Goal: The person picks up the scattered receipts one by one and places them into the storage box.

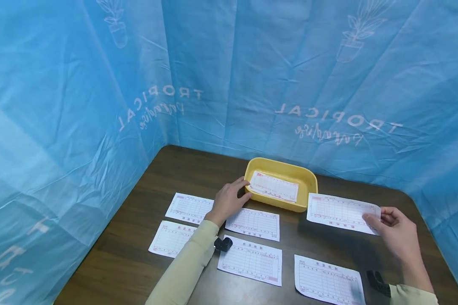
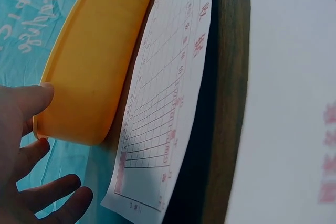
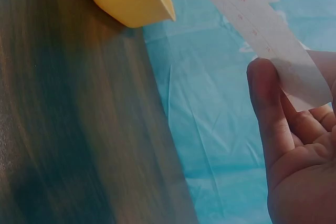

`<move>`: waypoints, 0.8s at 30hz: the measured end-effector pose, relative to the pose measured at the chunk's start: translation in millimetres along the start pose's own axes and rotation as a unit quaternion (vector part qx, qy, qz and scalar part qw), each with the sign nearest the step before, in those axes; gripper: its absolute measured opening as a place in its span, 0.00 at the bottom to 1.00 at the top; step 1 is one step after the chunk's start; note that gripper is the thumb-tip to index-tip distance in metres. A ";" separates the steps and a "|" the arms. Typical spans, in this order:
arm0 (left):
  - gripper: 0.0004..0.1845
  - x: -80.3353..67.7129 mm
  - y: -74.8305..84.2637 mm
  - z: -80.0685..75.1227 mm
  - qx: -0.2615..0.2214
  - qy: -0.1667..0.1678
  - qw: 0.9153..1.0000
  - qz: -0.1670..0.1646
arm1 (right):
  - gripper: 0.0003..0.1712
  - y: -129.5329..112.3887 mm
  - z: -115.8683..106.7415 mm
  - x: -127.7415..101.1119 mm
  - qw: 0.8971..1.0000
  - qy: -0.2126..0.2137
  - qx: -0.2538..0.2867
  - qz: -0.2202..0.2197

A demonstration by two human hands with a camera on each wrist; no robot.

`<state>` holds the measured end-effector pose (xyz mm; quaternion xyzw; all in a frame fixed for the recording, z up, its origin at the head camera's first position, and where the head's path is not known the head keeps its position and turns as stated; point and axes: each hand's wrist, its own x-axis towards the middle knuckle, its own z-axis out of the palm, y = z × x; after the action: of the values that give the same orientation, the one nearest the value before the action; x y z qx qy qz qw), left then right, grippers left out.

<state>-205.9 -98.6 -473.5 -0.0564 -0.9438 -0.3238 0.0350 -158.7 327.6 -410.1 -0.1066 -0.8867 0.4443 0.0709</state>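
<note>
Head view — right hand point(image 1: 398, 231) seemingly pinches slip point(image 1: 337, 212).

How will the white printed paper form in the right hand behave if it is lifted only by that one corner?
The white printed paper form is a thin sheet, so it will probably flop and bend. It looks very light; the right hand pinches only its corner. It may slip from the fingers.

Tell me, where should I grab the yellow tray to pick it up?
Probably by the rim of the yellow tray, at its two short ends, hands coming from left and right. The rim flares outward, so fingers can hook under it. The left hand already touches the left end; a paper slip lies inside.
</note>
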 end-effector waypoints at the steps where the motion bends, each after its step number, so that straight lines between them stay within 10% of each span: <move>1: 0.24 -0.3 -0.3 1.1 -0.001 -0.001 1.000 0.001 | 0.25 -0.2 0.6 0.1 1.000 0.001 0.002 0.001; 24: 0.23 -1.1 -2.0 2.4 0.000 0.004 1.000 0.001 | 0.28 -13.1 30.0 10.2 1.000 -0.005 -0.005 -0.011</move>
<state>-205.1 -98.8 -476.7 -0.0564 -0.9435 -0.3244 0.0387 -176.8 299.3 -417.1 -0.0946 -0.8903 0.4398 0.0708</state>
